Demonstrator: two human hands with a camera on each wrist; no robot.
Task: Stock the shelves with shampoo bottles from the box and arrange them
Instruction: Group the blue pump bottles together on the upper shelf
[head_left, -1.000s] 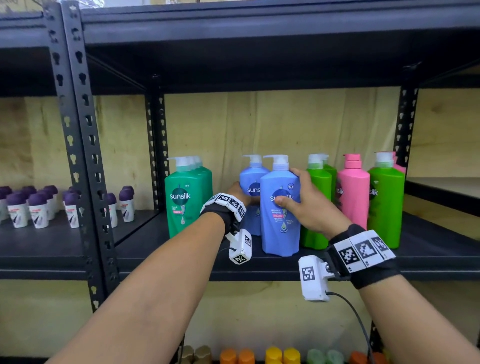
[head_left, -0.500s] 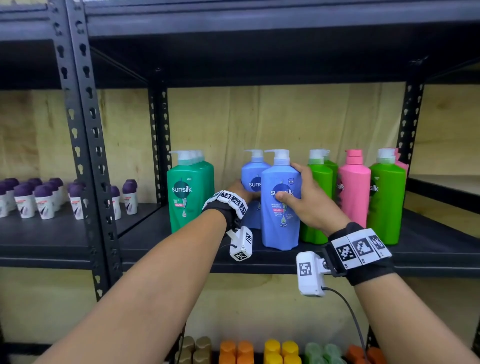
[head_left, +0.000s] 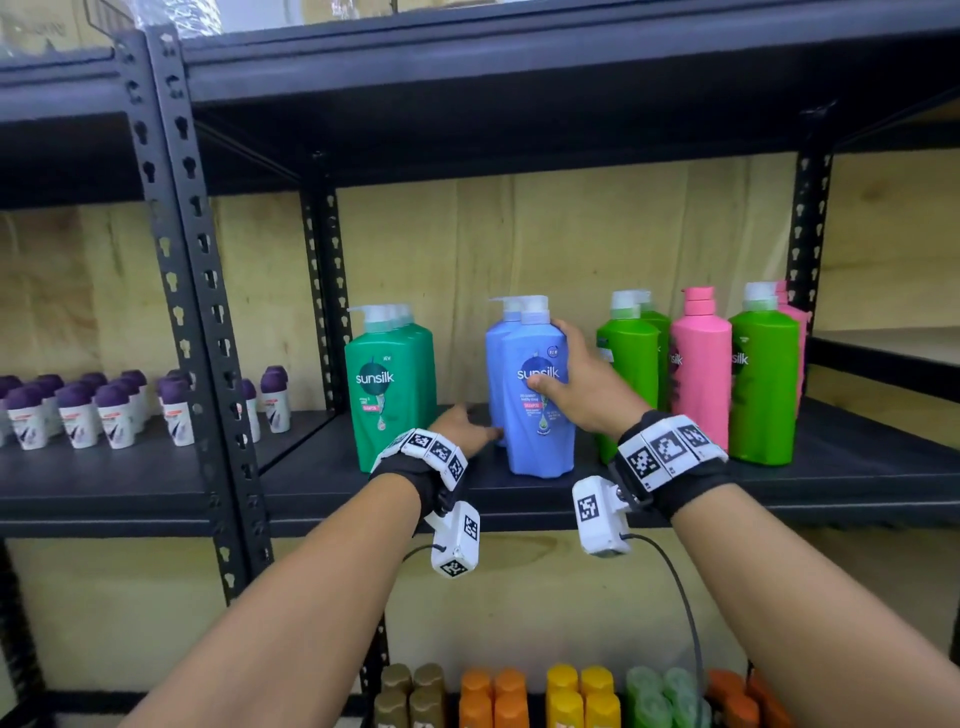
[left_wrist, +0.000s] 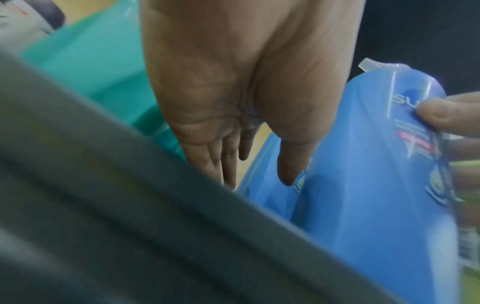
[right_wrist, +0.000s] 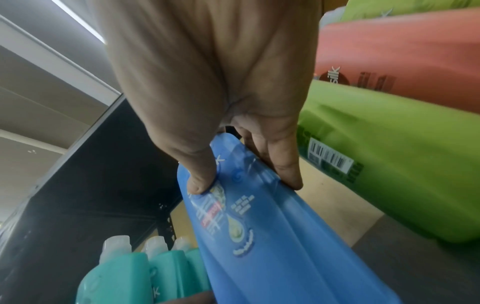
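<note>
Upright blue pump shampoo bottle (head_left: 537, 400) on black shelf (head_left: 857, 467), another directly behind.

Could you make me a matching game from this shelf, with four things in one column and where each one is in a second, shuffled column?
Things:
1. front blue bottle
2. teal green bottles
3. pink bottle
4. purple-capped bottles

Places:
A. in the neighbouring bay, far left
B. gripped by the right hand
C. between two light green bottles
D. beside the upright post, left of the blue ones

Pairs: 1-B, 2-D, 3-C, 4-A
</note>
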